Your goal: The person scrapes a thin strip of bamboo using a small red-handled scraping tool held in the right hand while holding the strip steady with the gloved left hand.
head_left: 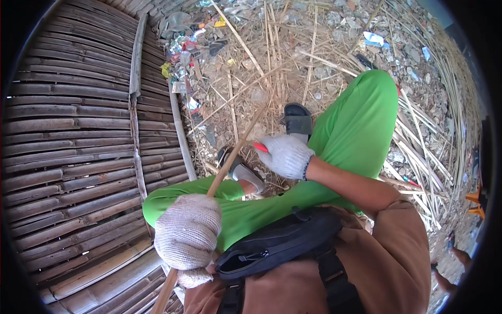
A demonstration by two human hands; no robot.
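Gloved left hand (187, 231) fisted round bamboo stick (234, 152); gloved right hand (285, 155) clenched on red-handled tool (260, 147) against stick.

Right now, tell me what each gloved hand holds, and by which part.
The left hand grips the long tan bamboo stick near its lower end. The right hand closes on a red-handled tool by its handle, at the stick's middle; its blade is hidden.

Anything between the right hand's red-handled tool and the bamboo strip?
Nothing visible. The right hand holds the red-handled tool right beside the bamboo strip, with no object between them. The left hand grips the strip lower down, clear of that spot.
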